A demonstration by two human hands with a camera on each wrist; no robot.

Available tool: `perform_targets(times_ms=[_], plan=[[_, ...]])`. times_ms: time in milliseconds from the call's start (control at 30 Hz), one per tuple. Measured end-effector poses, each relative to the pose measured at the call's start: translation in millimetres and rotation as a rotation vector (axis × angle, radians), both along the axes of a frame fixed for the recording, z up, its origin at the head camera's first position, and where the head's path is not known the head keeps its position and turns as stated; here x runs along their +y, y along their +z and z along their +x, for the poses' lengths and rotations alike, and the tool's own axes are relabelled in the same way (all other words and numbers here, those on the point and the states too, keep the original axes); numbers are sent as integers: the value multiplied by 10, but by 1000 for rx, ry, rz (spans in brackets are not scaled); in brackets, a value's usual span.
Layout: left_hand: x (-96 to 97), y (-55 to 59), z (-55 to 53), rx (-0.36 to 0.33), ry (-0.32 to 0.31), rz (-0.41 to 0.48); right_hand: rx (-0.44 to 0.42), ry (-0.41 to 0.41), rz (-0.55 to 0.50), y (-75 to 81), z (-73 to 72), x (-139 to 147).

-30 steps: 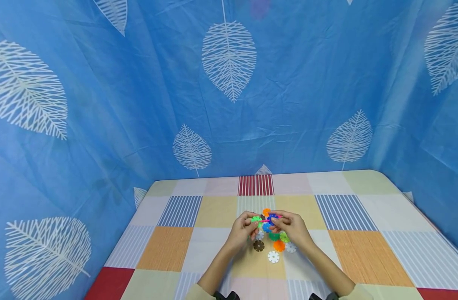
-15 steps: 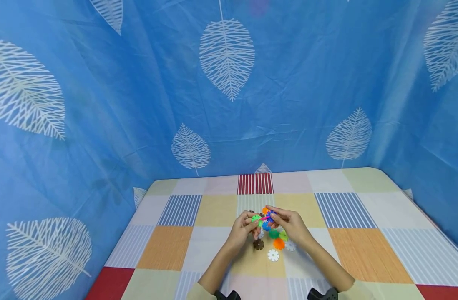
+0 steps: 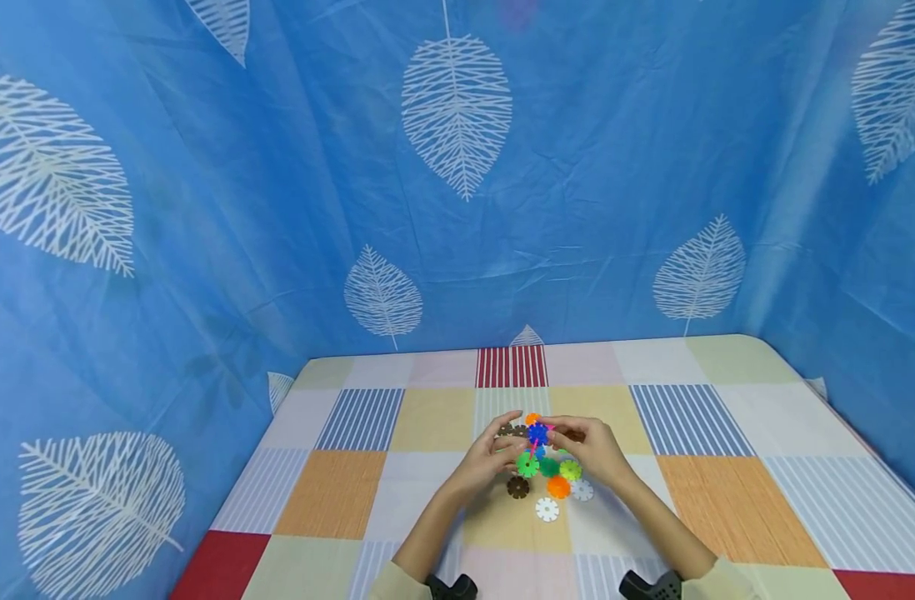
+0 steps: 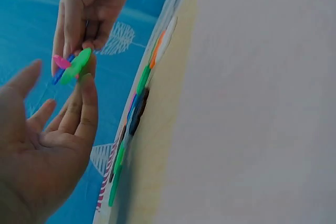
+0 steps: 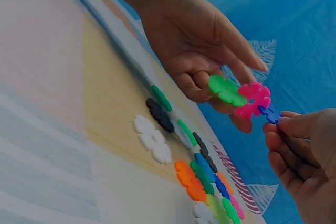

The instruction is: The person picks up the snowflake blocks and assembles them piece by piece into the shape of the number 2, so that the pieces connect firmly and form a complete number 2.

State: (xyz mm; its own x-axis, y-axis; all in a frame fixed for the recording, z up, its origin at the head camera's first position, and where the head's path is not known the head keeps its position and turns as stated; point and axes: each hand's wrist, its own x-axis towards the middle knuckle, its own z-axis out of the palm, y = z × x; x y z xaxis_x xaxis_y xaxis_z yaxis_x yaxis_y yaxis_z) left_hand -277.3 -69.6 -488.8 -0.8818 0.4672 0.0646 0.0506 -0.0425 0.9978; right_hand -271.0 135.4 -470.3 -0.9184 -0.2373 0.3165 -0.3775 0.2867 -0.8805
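Three notched plastic discs are joined in a chain: a blue disc (image 3: 537,432), a pink disc (image 5: 259,92) and a green disc (image 3: 528,465). My right hand (image 3: 598,454) pinches the blue disc between thumb and fingers, holding the chain above the table. The green disc hangs at the near end, with the pink one between. My left hand (image 3: 482,465) is beside the green disc, its thumb spread away from the fingers. In the left wrist view its fingertips (image 4: 88,85) are close to the green disc; whether they touch is unclear.
Loose notched discs lie below the hands, including a brown disc (image 3: 518,487), a white disc (image 3: 547,509), an orange disc (image 3: 558,487) and a dark green disc (image 3: 550,467). A patchwork cloth (image 3: 337,496) covers the table. Blue leaf-patterned curtains (image 3: 570,192) stand behind and at both sides.
The left hand has released the green disc and its fingers have spread. The chain has turned, so the green disc now hangs nearer the body, below the blue one. The right hand keeps its pinch.
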Motion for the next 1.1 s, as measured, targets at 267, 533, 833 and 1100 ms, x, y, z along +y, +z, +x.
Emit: perform_targets(times_ms=[267, 533, 833, 1100], plan=[[25, -113, -13, -6, 80, 29, 104, -209, 170, -186, -93, 69], [23, -120, -8, -84, 101, 77, 123, -294, 439, -456, -185, 227], [63, -112, 26, -226, 126, 196, 66, -241, 187, -430, -191, 178], [106, -83, 31, -62, 231, 62, 90, -52, -91, -236, -101, 47]])
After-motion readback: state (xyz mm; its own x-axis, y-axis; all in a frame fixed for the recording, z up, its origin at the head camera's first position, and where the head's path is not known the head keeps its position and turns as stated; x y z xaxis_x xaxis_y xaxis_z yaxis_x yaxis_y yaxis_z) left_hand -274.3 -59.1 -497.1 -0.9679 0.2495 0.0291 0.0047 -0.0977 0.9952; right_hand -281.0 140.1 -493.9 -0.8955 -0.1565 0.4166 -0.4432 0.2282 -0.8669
